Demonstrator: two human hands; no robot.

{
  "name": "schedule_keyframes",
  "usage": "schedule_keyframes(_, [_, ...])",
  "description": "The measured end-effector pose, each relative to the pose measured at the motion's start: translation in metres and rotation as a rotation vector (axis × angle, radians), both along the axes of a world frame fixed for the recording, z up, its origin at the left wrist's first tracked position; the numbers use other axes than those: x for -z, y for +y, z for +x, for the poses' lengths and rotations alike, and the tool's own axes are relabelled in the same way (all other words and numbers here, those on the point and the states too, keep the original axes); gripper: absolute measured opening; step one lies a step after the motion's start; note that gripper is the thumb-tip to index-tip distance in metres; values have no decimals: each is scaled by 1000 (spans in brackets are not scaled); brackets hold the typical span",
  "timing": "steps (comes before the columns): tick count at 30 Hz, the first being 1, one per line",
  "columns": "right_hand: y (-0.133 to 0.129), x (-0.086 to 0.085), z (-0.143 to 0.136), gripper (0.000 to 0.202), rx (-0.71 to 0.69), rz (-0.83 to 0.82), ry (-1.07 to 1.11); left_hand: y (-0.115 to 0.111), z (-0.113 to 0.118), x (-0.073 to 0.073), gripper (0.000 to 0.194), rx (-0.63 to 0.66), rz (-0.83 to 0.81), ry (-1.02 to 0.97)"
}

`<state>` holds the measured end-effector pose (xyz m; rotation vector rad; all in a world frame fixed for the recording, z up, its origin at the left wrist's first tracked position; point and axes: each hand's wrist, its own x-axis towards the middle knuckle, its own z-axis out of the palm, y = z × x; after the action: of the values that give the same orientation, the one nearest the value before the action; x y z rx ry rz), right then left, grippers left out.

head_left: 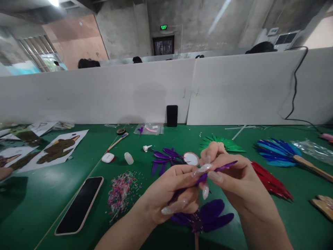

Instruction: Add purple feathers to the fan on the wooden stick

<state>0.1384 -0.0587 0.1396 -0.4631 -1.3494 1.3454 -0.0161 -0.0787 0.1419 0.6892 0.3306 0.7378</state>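
Between my two hands is a purple feather (225, 167), pinched near its middle. My left hand (179, 192) is closed on its lower part, and the fingers of my right hand (231, 173) grip it farther up. Directly below, on the green table, lies a wooden stick with purple feathers (212, 211) fanned out at its top. Loose purple feathers (162, 159) rest just beyond my left hand. A round white disc (191, 158) with a thin rim sits behind my fingers, partly covered.
To the left are a phone (80, 205), a heap of colourful bits (121, 191), a small white bottle (128, 158) and a white case (108, 158). Green feathers (234, 146), a blue feather fan (277, 152) and red feathers (270, 180) lie right. A white partition (117, 93) stands behind.
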Motion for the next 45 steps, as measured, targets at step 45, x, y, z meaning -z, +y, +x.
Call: schedule_keyframes(45, [-5, -2, -1, 11, -37, -99, 26, -8, 3, 1, 23, -221, 91, 59])
